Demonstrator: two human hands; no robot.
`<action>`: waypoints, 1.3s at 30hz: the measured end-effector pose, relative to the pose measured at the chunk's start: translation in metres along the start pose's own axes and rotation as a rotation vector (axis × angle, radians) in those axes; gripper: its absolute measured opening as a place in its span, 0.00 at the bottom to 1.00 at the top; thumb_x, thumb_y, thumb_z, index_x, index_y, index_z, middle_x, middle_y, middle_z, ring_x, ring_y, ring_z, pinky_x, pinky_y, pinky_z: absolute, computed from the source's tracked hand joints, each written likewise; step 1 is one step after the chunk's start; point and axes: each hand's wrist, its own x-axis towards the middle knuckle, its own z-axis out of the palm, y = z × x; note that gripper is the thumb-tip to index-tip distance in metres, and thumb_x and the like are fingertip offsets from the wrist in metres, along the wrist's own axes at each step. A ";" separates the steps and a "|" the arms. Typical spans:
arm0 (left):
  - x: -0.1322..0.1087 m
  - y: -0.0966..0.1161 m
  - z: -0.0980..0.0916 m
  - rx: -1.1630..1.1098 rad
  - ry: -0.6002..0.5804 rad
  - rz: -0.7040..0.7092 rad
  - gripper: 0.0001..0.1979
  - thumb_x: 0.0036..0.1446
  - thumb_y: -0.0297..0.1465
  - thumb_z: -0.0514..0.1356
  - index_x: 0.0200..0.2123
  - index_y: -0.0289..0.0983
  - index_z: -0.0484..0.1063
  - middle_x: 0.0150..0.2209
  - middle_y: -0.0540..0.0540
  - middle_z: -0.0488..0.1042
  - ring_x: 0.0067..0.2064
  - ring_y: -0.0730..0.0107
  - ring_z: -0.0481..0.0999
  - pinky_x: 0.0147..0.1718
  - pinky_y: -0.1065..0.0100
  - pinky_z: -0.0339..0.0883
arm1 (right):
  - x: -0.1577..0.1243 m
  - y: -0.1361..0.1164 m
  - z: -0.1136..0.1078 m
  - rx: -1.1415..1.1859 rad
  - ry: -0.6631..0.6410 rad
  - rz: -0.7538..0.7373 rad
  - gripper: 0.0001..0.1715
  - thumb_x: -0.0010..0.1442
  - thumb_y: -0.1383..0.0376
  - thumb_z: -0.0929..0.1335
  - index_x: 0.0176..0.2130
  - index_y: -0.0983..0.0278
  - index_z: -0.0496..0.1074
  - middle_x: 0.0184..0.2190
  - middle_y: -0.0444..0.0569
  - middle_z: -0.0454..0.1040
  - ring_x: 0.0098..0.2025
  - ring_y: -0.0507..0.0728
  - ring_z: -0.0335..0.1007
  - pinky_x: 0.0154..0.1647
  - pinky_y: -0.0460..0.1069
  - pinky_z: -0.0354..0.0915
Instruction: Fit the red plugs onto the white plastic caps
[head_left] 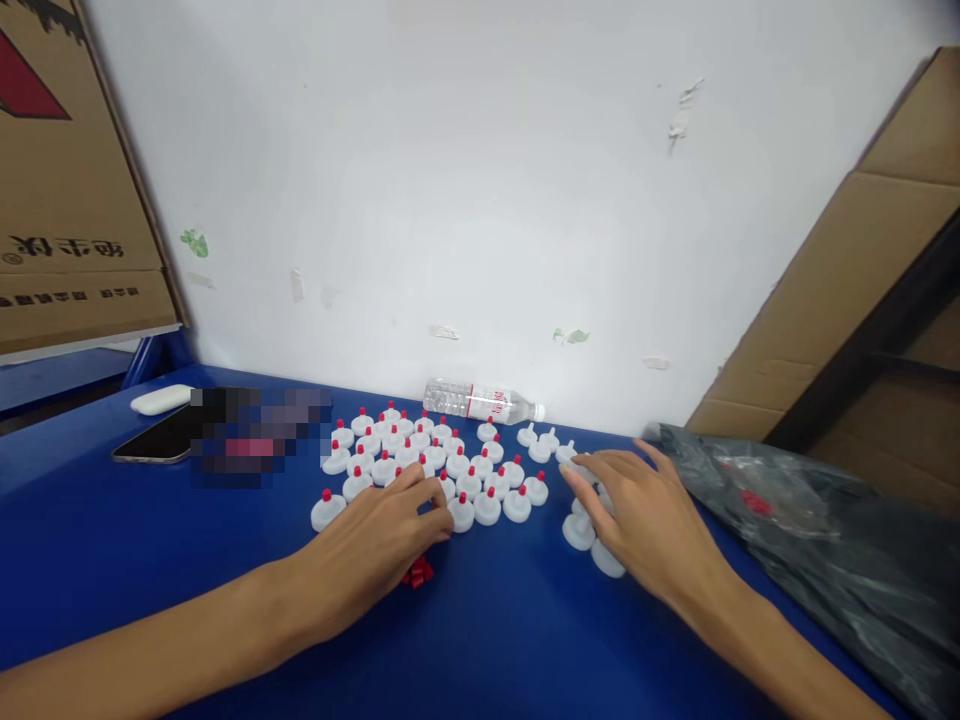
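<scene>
Several white round caps with red tips [420, 455] stand in rows on the blue table [112, 560]. My left hand [379, 545] lies at the near edge of the rows, fingers curled over small red pieces [418, 572] beneath it. My right hand [637, 515] rests to the right, fingers stretched out flat over a few plain white caps [579, 532] that carry no red tip. A few more plain white caps [541, 440] lie behind it.
A clear plastic bottle [484, 400] lies on its side against the white wall. A phone [154, 442] and a white case [161, 399] sit at the left. A dark plastic bag [817, 540] covers the table's right side. Cardboard boxes [67, 180] stand left and right.
</scene>
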 end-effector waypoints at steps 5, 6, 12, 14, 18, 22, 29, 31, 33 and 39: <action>0.004 0.003 -0.002 0.002 0.024 -0.027 0.10 0.72 0.25 0.50 0.41 0.37 0.71 0.39 0.46 0.74 0.41 0.64 0.68 0.29 0.69 0.61 | 0.003 -0.011 -0.015 0.029 0.172 -0.116 0.20 0.69 0.52 0.66 0.47 0.65 0.74 0.41 0.55 0.79 0.38 0.62 0.78 0.39 0.55 0.70; 0.004 0.004 -0.002 -0.013 0.023 -0.030 0.10 0.72 0.26 0.50 0.41 0.37 0.70 0.38 0.47 0.74 0.40 0.64 0.68 0.30 0.69 0.61 | 0.003 -0.014 -0.018 0.051 0.179 -0.143 0.17 0.69 0.54 0.66 0.46 0.65 0.74 0.41 0.55 0.79 0.37 0.60 0.78 0.36 0.53 0.70; -0.001 0.007 -0.003 -0.031 0.073 0.064 0.11 0.70 0.22 0.50 0.48 0.39 0.68 0.40 0.47 0.75 0.42 0.65 0.70 0.36 0.69 0.66 | -0.003 -0.026 -0.022 0.191 0.115 -0.383 0.19 0.70 0.68 0.63 0.57 0.63 0.70 0.50 0.56 0.77 0.49 0.58 0.77 0.47 0.53 0.75; -0.002 0.009 -0.002 0.001 0.141 0.106 0.13 0.70 0.23 0.50 0.54 0.38 0.67 0.44 0.45 0.75 0.44 0.63 0.71 0.37 0.67 0.68 | -0.007 -0.027 -0.019 0.219 0.077 -0.456 0.24 0.67 0.73 0.62 0.61 0.63 0.67 0.55 0.56 0.75 0.56 0.59 0.74 0.53 0.55 0.74; 0.000 0.014 -0.005 0.034 0.222 0.143 0.12 0.72 0.25 0.49 0.54 0.37 0.67 0.44 0.43 0.74 0.42 0.62 0.71 0.34 0.66 0.70 | -0.015 -0.031 -0.014 0.243 0.051 -0.493 0.30 0.64 0.77 0.62 0.62 0.59 0.65 0.59 0.56 0.72 0.59 0.59 0.71 0.54 0.56 0.73; 0.002 0.019 -0.009 -0.022 0.253 0.157 0.09 0.73 0.29 0.51 0.44 0.37 0.71 0.40 0.44 0.75 0.40 0.64 0.72 0.31 0.68 0.70 | -0.015 -0.035 -0.015 0.314 0.080 -0.528 0.25 0.67 0.75 0.64 0.60 0.61 0.67 0.53 0.53 0.76 0.55 0.56 0.74 0.53 0.53 0.74; 0.000 0.023 -0.007 -0.092 0.334 0.211 0.06 0.71 0.30 0.56 0.44 0.36 0.72 0.34 0.47 0.76 0.35 0.69 0.74 0.32 0.70 0.70 | -0.016 -0.045 -0.019 0.388 0.153 -0.550 0.19 0.67 0.71 0.68 0.56 0.64 0.69 0.52 0.53 0.79 0.54 0.55 0.76 0.53 0.51 0.74; -0.001 0.025 -0.006 -0.100 0.327 0.208 0.05 0.70 0.29 0.56 0.44 0.36 0.72 0.34 0.47 0.76 0.35 0.69 0.73 0.32 0.70 0.70 | -0.018 -0.049 -0.020 0.396 0.158 -0.560 0.18 0.66 0.71 0.69 0.55 0.63 0.70 0.52 0.52 0.79 0.53 0.55 0.76 0.53 0.51 0.74; -0.002 0.027 -0.006 -0.112 0.324 0.218 0.06 0.70 0.29 0.56 0.43 0.36 0.73 0.33 0.47 0.76 0.34 0.69 0.73 0.32 0.69 0.70 | -0.020 -0.052 -0.020 0.400 0.167 -0.559 0.18 0.66 0.70 0.69 0.55 0.62 0.70 0.52 0.51 0.79 0.52 0.55 0.77 0.52 0.51 0.75; -0.003 0.030 -0.005 -0.138 0.369 0.227 0.07 0.71 0.32 0.56 0.45 0.36 0.72 0.32 0.48 0.76 0.33 0.69 0.71 0.30 0.70 0.68 | -0.019 -0.060 -0.024 0.450 0.250 -0.541 0.10 0.67 0.67 0.70 0.49 0.61 0.73 0.49 0.48 0.81 0.50 0.53 0.78 0.51 0.48 0.74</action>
